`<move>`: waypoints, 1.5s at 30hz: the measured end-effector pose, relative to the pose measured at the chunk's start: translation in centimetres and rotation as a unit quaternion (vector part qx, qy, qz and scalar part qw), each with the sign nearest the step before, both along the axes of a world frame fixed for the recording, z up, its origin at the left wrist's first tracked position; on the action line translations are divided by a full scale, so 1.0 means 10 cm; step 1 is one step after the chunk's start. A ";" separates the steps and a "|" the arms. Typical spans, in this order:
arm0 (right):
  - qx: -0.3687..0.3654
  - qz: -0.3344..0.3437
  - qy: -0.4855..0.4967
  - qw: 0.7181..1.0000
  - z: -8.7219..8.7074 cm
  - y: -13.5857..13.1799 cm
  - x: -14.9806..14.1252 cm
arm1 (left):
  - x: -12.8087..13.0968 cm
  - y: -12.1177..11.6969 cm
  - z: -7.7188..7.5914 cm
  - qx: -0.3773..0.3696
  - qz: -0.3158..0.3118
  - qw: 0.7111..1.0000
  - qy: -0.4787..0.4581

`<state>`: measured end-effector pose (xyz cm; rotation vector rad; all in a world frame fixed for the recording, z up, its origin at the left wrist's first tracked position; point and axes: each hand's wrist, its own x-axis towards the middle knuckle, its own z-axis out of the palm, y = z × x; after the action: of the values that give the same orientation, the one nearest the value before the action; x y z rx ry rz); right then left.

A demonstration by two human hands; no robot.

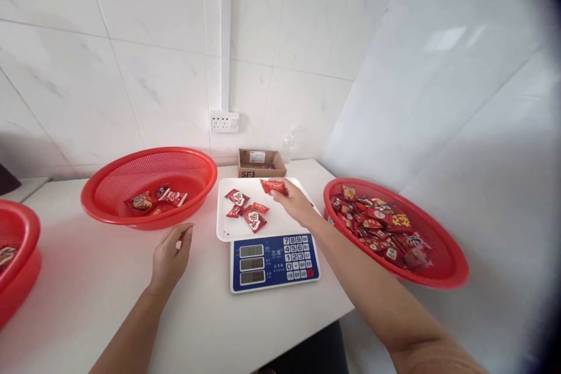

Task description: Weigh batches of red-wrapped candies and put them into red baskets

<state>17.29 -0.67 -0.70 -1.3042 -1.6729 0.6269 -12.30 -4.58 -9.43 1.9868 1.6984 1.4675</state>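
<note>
My right hand [289, 197] pinches a red candy packet [272, 186] above the white pan [225, 228] of a digital scale. Several red wrapped candies [254, 218] lie on the pan, left of that hand. Below the pan is the scale's blue panel [274, 286] with a keypad and three small displays, too dim to read surely. My left hand [172, 251] hovers at or rests on the white table, left of the scale. Its fingers are curled with the thumb near the fingertips, and nothing shows between them.
A red basket [103, 187] with a few packets stands behind my left hand. Another red basket [442, 269], holding many packets, is at the right. Part of a third basket [26, 228] shows at the left edge. Behind the scale are a cardboard box [263, 172] and a clear bottle [288, 146].
</note>
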 end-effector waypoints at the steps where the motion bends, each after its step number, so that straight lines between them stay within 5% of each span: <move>1: 0.003 -0.033 -0.018 0.999 0.03 0.00 0.05 | 0.00 0.00 0.00 -0.004 0.001 1.000 -0.003; 7: -0.040 -0.184 -0.075 0.979 0.15 0.03 0.61 | -0.01 0.00 -0.01 -0.016 0.006 1.000 -0.007; 13: -0.137 -0.184 -0.122 0.966 0.06 0.05 0.88 | -0.01 0.01 0.00 -0.001 0.004 1.000 0.006; 26: -0.136 -0.125 -0.196 0.963 0.01 0.19 0.50 | 0.01 0.00 0.01 -0.016 -0.009 1.000 -0.003; 31: -0.100 -0.115 -0.109 0.982 0.09 0.30 0.18 | 0.02 -0.01 0.03 -0.013 -0.007 1.000 -0.002; 37: -0.110 -0.090 0.041 0.989 -0.06 0.48 -0.23 | -0.01 0.00 0.01 -0.015 -0.010 1.000 -0.006; 45: -0.048 -0.102 0.109 0.988 -0.07 0.30 -0.18 | -0.01 0.01 0.00 -0.010 -0.010 1.000 -0.010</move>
<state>15.49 2.30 -1.39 -1.4014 -1.3277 0.7060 -12.35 -4.52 -9.45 1.9666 1.6752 1.4530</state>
